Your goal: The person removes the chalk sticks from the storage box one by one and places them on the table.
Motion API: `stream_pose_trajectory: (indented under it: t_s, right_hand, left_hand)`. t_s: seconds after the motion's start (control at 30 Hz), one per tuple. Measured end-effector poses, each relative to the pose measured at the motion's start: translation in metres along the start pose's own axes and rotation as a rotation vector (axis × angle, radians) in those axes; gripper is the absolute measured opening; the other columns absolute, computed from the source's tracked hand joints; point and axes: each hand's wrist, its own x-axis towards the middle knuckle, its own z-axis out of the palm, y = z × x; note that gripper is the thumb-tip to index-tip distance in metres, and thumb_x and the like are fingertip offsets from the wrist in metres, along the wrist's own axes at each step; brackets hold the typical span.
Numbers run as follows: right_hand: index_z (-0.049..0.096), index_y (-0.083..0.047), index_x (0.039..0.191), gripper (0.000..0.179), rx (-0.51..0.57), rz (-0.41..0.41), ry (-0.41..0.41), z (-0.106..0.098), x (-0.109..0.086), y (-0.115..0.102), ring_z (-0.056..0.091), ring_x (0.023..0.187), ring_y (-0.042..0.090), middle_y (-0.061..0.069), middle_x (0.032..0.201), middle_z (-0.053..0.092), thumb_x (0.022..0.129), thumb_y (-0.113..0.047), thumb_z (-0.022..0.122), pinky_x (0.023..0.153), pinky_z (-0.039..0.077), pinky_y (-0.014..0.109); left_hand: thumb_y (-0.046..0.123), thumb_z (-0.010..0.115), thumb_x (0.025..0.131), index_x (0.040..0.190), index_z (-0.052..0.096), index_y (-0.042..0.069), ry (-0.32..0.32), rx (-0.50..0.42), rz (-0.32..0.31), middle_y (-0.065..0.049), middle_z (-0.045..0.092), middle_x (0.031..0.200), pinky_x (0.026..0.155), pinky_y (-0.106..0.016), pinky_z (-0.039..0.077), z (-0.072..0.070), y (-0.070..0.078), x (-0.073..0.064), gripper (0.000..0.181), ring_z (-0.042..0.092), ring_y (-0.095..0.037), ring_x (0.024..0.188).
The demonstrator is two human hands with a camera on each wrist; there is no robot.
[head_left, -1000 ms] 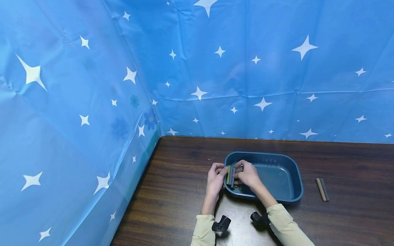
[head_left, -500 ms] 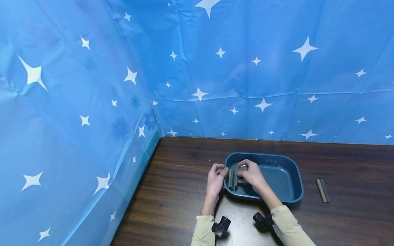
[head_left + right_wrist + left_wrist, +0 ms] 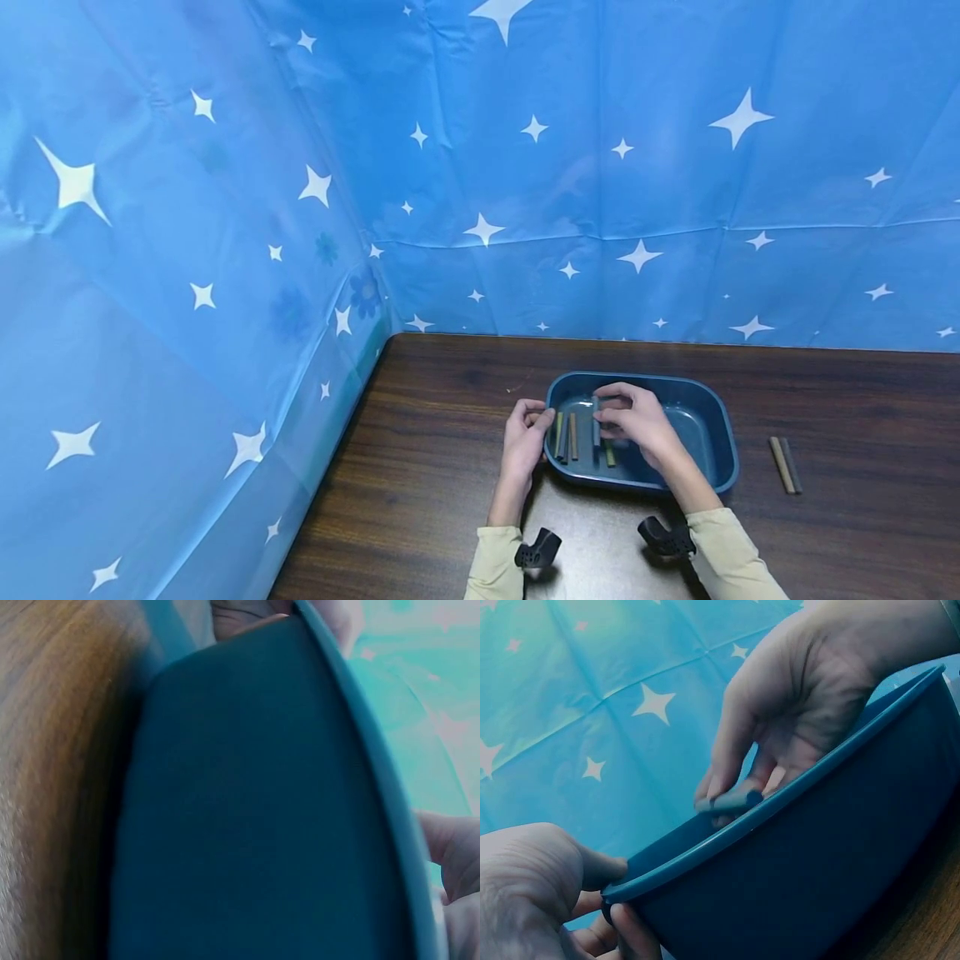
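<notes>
A dark blue rectangular basin (image 3: pixel 675 380) stands on the table. My left hand (image 3: pixel 525 437) grips its left rim, thumb on the inner side and fingers outside, as the left wrist view shows. Inside the basin, my right hand (image 3: pixel 637 421) pinches a slim grey-blue stick (image 3: pixel 596 421), held roughly upright in the head view; the left wrist view shows this stick (image 3: pixel 735 801) just above the rim line. Left of it lie a yellow-green stick (image 3: pixel 559 429), a dark stick (image 3: pixel 565 443) and a tan stick (image 3: pixel 573 437). Below the right hand another yellow-green stick (image 3: pixel 611 454) shows in part.
To the right of the basin, a tan stick (image 3: pixel 782 465) and a grey stick (image 3: pixel 792 467) lie side by side on the dark wooden table (image 3: pixel 442 467). Blue star-patterned sheeting (image 3: pixel 675 192) rises behind and at the left. Black wrist cameras sit on both forearms.
My right hand has moved right inside the basin with the grey-blue stick, away from the other sticks. The tan stick and the second yellow-green one have come into view. The left hand stays put.
</notes>
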Motion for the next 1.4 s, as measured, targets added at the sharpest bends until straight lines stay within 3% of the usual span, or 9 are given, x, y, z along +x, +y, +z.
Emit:
stream_pose_trajectory:
  t_s: [0.43, 0.7, 1.0, 1.23, 1.4]
  right_hand:
    - [0.051, 0.012, 0.142, 0.045, -0.003, -0.031, 0.023, -0.029, -0.015, -0.008, 0.069, 0.105, 0.027, 0.029, 0.128, 0.061, 0.101, -0.004, 0.063, 0.084, 0.061, 0.041]
    - [0.049, 0.012, 0.144, 0.049, -0.003, -0.033, 0.052, -0.047, -0.022, -0.007, 0.07, 0.098, 0.014, 0.03, 0.132, 0.059, 0.102, -0.006, 0.064, 0.083, 0.061, 0.04]
    - [0.046, 0.013, 0.146, 0.05, 0.01, -0.034, 0.086, -0.068, -0.027, -0.006, 0.068, 0.093, 0.006, 0.016, 0.121, 0.067, 0.103, -0.006, 0.063, 0.081, 0.061, 0.034]
    - [0.042, 0.016, 0.147, 0.05, 0.049, -0.041, 0.1, -0.083, -0.031, -0.005, 0.068, 0.092, 0.003, -0.005, 0.106, 0.069, 0.104, -0.005, 0.059, 0.078, 0.06, 0.027]
    - [0.038, 0.018, 0.148, 0.052, 0.066, -0.019, 0.102, -0.089, -0.035, -0.003, 0.068, 0.093, 0.002, -0.007, 0.106, 0.069, 0.105, -0.005, 0.057, 0.08, 0.06, 0.028]
  left_hand:
    - [0.01, 0.065, 0.099, 0.115, 0.06, -0.003, -0.001, 0.007, 0.011, -0.018, 0.065, 0.089, 0.044, -0.021, 0.036, 0.0, 0.001, -0.001, 0.021, 0.045, -0.01, 0.052]
    - [0.01, 0.065, 0.098, 0.114, 0.06, -0.003, 0.001, -0.004, 0.008, -0.017, 0.065, 0.088, 0.043, -0.02, 0.036, -0.001, 0.0, 0.0, 0.021, 0.045, -0.008, 0.051]
    - [0.011, 0.066, 0.099, 0.117, 0.06, -0.003, 0.0, -0.008, 0.005, -0.014, 0.065, 0.088, 0.043, -0.021, 0.037, -0.001, 0.002, -0.003, 0.024, 0.047, -0.012, 0.053]
    - [0.011, 0.064, 0.1, 0.118, 0.059, -0.005, 0.003, -0.002, 0.019, -0.012, 0.064, 0.087, 0.042, -0.02, 0.035, 0.001, 0.001, -0.002, 0.024, 0.044, -0.011, 0.049]
    - [0.01, 0.064, 0.1, 0.118, 0.059, -0.005, 0.005, -0.004, 0.021, -0.011, 0.064, 0.086, 0.042, -0.02, 0.035, 0.001, -0.001, -0.002, 0.024, 0.043, -0.011, 0.049]
